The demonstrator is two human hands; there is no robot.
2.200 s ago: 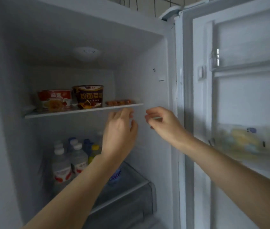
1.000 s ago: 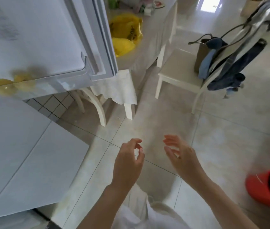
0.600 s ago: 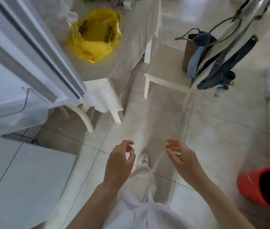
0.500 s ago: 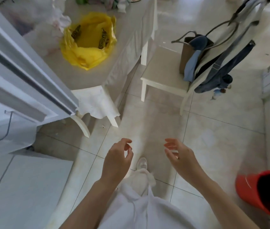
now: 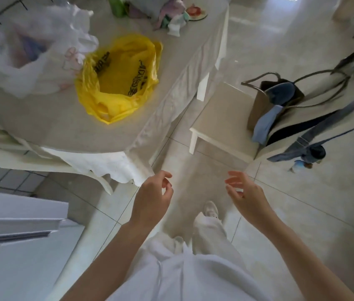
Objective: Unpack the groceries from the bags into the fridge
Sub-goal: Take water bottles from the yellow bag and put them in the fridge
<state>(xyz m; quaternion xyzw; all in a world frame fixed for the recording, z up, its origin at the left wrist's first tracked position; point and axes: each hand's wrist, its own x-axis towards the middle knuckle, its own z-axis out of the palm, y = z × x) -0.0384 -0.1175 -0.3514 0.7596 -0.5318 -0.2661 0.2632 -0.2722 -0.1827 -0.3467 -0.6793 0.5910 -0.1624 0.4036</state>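
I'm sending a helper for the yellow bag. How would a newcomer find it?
Look at the cloth-covered table. Two plastic bags lie on it. The yellow bag is nearer the table's edge, open, with black print; the white bag beside it is translucent.

Two plastic bags: yellow bag [image 5: 117,77], white bag [image 5: 30,51]. One chair [image 5: 221,118]. Two hands: left hand [image 5: 152,198], right hand [image 5: 245,196].

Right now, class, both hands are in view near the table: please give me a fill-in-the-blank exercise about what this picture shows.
1. The open plastic bag nearest the table's front edge is coloured ____.
2. The left hand and the right hand both hold ____.
3. The brown paper bag with long handles stands on a white ____.
4. Beside the yellow bag, toward the wall, lies a crumpled bag coloured ____.

Missing words: yellow; nothing; chair; white
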